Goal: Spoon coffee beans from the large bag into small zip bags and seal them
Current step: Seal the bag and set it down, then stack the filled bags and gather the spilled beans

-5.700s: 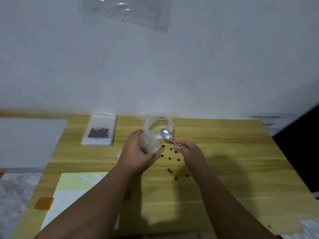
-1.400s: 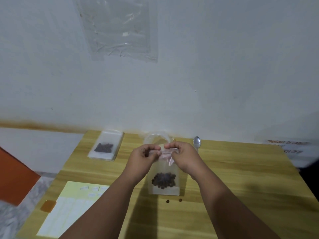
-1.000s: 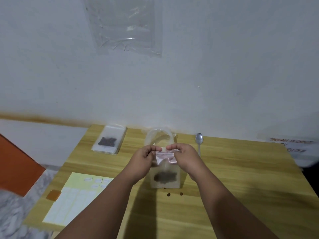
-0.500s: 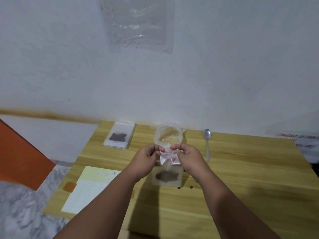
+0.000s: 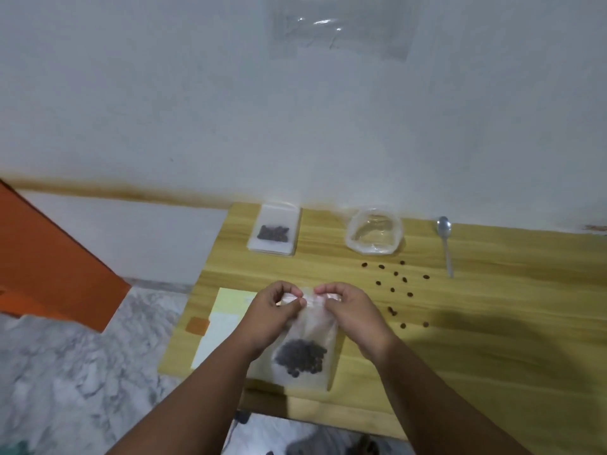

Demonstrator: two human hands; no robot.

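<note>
A small clear zip bag with dark coffee beans pooled at its bottom hangs upright above the near part of the wooden table. My left hand and my right hand pinch its top edge side by side. The large clear bag sits open at the back of the table, looking nearly empty. A metal spoon lies to its right. Several loose beans are scattered on the wood between the large bag and my right hand.
A flat zip bag with beans lies on a stack at the back left. A pale sheet with an orange tag lies near the table's left edge. An orange panel leans at the far left over a marbled floor.
My view has tipped down and to the right. Both hands have brought the small bag closer to me and lower, still pinching its top. The spoon stays on the table.
</note>
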